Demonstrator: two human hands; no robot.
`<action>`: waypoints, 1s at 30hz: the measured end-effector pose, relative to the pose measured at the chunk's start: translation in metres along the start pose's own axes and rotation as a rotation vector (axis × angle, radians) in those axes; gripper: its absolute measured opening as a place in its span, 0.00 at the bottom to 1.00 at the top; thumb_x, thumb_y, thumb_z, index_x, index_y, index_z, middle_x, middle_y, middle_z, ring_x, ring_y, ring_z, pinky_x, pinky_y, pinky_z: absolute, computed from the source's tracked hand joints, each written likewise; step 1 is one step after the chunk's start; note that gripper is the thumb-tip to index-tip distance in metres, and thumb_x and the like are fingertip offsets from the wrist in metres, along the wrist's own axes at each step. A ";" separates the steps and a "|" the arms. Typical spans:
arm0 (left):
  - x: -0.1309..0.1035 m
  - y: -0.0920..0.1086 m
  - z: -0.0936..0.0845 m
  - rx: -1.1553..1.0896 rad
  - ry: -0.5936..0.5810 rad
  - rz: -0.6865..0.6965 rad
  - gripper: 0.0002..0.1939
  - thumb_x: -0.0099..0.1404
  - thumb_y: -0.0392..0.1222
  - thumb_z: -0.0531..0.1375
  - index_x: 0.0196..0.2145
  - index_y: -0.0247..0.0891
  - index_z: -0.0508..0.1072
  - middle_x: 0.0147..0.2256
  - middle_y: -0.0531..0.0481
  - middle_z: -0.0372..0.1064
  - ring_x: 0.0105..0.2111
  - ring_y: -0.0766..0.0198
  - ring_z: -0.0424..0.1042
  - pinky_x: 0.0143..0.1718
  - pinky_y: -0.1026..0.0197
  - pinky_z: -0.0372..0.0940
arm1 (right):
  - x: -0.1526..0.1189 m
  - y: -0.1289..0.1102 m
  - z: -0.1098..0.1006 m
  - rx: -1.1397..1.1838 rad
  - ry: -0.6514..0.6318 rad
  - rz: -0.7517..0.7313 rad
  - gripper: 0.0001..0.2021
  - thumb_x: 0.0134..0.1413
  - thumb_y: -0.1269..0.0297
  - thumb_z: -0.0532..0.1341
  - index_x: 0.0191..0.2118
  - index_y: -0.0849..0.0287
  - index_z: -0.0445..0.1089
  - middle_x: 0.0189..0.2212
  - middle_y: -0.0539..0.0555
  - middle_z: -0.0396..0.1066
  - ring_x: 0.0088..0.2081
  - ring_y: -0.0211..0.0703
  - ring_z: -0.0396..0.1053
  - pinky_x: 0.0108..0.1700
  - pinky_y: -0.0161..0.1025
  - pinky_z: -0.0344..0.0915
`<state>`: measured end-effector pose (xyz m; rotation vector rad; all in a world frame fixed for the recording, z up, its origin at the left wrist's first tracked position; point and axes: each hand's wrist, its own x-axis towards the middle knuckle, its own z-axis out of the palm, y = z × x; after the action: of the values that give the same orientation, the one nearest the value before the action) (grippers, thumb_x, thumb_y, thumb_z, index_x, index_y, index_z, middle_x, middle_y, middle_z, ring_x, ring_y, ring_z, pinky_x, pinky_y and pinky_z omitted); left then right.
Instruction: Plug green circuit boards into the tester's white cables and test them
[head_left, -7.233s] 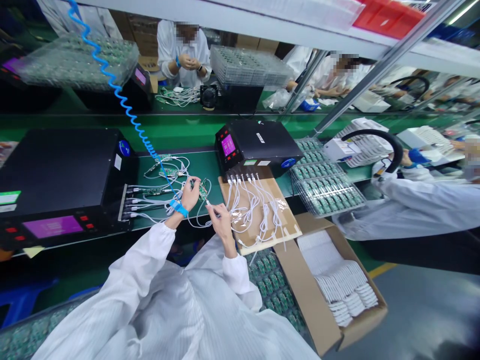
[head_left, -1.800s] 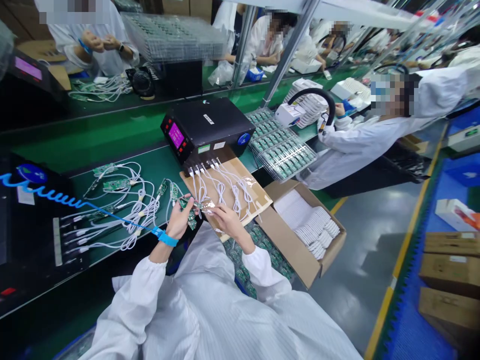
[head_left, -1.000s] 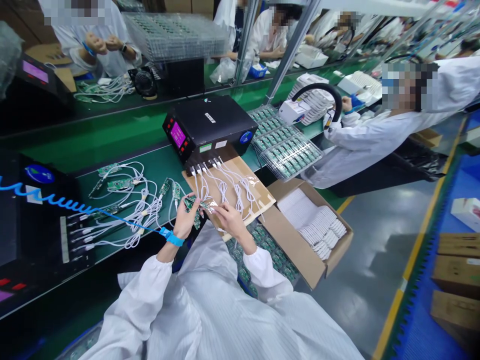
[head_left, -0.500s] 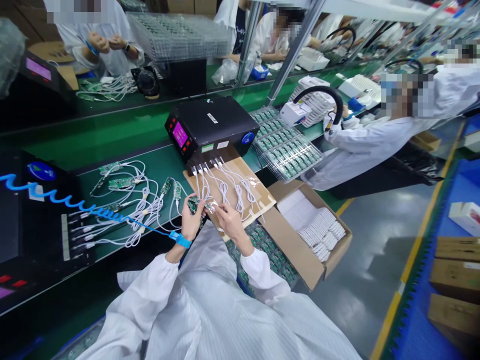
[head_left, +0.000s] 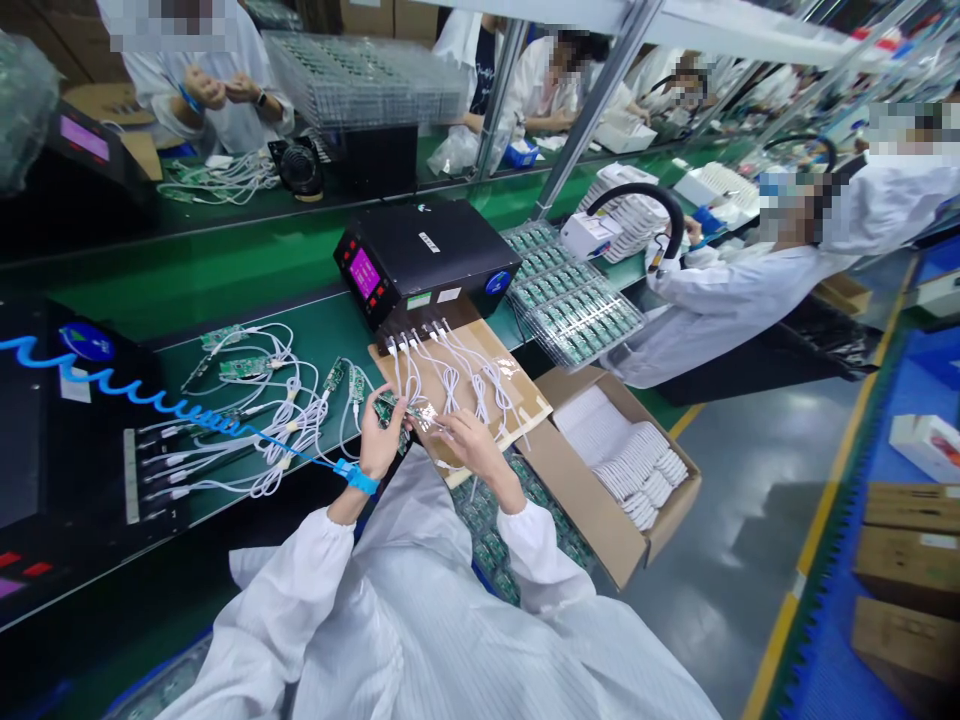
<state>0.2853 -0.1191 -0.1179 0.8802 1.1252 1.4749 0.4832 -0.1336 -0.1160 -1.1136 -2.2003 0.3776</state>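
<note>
My left hand, with a blue strap on its wrist, is closed on a green circuit board above the edge of a brown board. Just to the right is my right hand, its fingers pinched together near the end of a white cable; what lies between the fingertips is too small to make out. White cables run from the black test box across the brown board. Left of my hands, several circuit boards with white cables lie on the green bench.
An open carton of white items stands at the right. Behind it are trays of circuit boards. A coiled blue cord stretches to my left wrist. Co-workers in white sit across and at the right.
My right hand has moved slightly right and down, away from my left hand. My left hand still holds the circuit board. The view has shifted a little.
</note>
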 end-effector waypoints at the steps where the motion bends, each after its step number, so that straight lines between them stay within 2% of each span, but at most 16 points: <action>1: -0.001 0.001 0.000 -0.003 -0.001 0.000 0.33 0.62 0.61 0.69 0.56 0.39 0.68 0.36 0.50 0.74 0.25 0.66 0.74 0.30 0.61 0.72 | -0.001 0.002 -0.001 0.044 0.024 0.005 0.14 0.70 0.57 0.60 0.55 0.56 0.74 0.44 0.60 0.77 0.46 0.49 0.75 0.49 0.47 0.73; 3: -0.002 0.001 0.001 -0.017 -0.003 -0.004 0.33 0.63 0.61 0.69 0.57 0.39 0.68 0.37 0.49 0.75 0.26 0.66 0.74 0.29 0.61 0.72 | -0.002 0.004 -0.003 0.107 0.052 0.024 0.13 0.68 0.56 0.62 0.52 0.55 0.76 0.45 0.59 0.78 0.46 0.49 0.75 0.50 0.47 0.73; 5: -0.005 0.001 0.004 -0.037 -0.011 -0.005 0.33 0.63 0.61 0.69 0.56 0.39 0.68 0.38 0.48 0.75 0.26 0.65 0.75 0.30 0.60 0.72 | 0.000 0.004 -0.004 0.109 0.024 0.046 0.13 0.66 0.56 0.64 0.50 0.55 0.76 0.44 0.59 0.79 0.46 0.50 0.74 0.51 0.49 0.72; 11: -0.013 -0.003 0.010 -0.080 -0.059 0.004 0.30 0.63 0.58 0.69 0.55 0.41 0.68 0.41 0.46 0.76 0.27 0.65 0.76 0.31 0.59 0.74 | 0.014 0.002 -0.008 0.023 -0.210 0.090 0.08 0.69 0.65 0.61 0.46 0.56 0.78 0.39 0.57 0.78 0.44 0.49 0.70 0.49 0.45 0.69; 13: -0.015 -0.004 0.010 -0.087 -0.063 0.005 0.30 0.63 0.58 0.70 0.55 0.41 0.68 0.42 0.46 0.75 0.27 0.65 0.75 0.30 0.59 0.74 | 0.017 0.004 -0.012 0.059 -0.249 0.105 0.08 0.66 0.65 0.64 0.48 0.57 0.77 0.40 0.58 0.78 0.45 0.49 0.71 0.52 0.46 0.69; 17: -0.015 -0.003 0.008 -0.095 -0.028 0.006 0.31 0.62 0.59 0.70 0.56 0.42 0.69 0.41 0.48 0.73 0.27 0.67 0.74 0.28 0.62 0.72 | 0.018 0.010 -0.031 0.228 -0.277 0.179 0.31 0.52 0.53 0.75 0.60 0.56 0.71 0.49 0.58 0.75 0.49 0.50 0.72 0.56 0.49 0.70; 19: -0.014 -0.002 0.007 -0.108 -0.021 0.000 0.31 0.62 0.58 0.70 0.56 0.42 0.69 0.39 0.49 0.73 0.26 0.69 0.72 0.26 0.64 0.70 | 0.018 0.013 -0.042 0.334 -0.286 0.209 0.32 0.55 0.48 0.72 0.62 0.54 0.70 0.52 0.58 0.74 0.50 0.48 0.73 0.57 0.48 0.71; 21: -0.014 -0.003 0.006 -0.132 -0.025 -0.011 0.31 0.62 0.58 0.70 0.57 0.42 0.69 0.37 0.51 0.73 0.25 0.70 0.70 0.25 0.65 0.69 | 0.019 0.016 -0.052 0.383 -0.239 0.228 0.26 0.61 0.48 0.67 0.61 0.53 0.72 0.52 0.58 0.74 0.50 0.46 0.74 0.58 0.47 0.70; 24: -0.015 -0.007 0.008 -0.173 -0.039 -0.031 0.31 0.63 0.56 0.70 0.58 0.43 0.69 0.35 0.52 0.73 0.24 0.70 0.69 0.25 0.66 0.67 | 0.024 0.018 -0.052 0.344 -0.031 0.273 0.18 0.65 0.48 0.63 0.51 0.55 0.79 0.47 0.57 0.74 0.47 0.45 0.73 0.56 0.46 0.70; 27: -0.018 -0.010 0.012 -0.220 -0.057 -0.064 0.29 0.63 0.56 0.70 0.56 0.43 0.69 0.36 0.51 0.74 0.24 0.71 0.68 0.24 0.67 0.65 | 0.030 0.018 -0.037 0.314 0.194 0.365 0.20 0.65 0.45 0.62 0.39 0.57 0.80 0.39 0.56 0.74 0.41 0.44 0.72 0.48 0.43 0.71; 30: -0.020 -0.009 0.016 -0.247 -0.074 -0.089 0.28 0.62 0.56 0.71 0.53 0.43 0.69 0.39 0.50 0.75 0.23 0.72 0.67 0.23 0.67 0.63 | 0.035 0.015 -0.018 0.346 0.302 0.504 0.22 0.63 0.41 0.61 0.36 0.58 0.77 0.31 0.53 0.75 0.33 0.43 0.70 0.40 0.40 0.69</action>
<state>0.3068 -0.1356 -0.1208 0.6983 0.8945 1.4592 0.4892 -0.0975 -0.0955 -1.4102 -1.5070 0.7220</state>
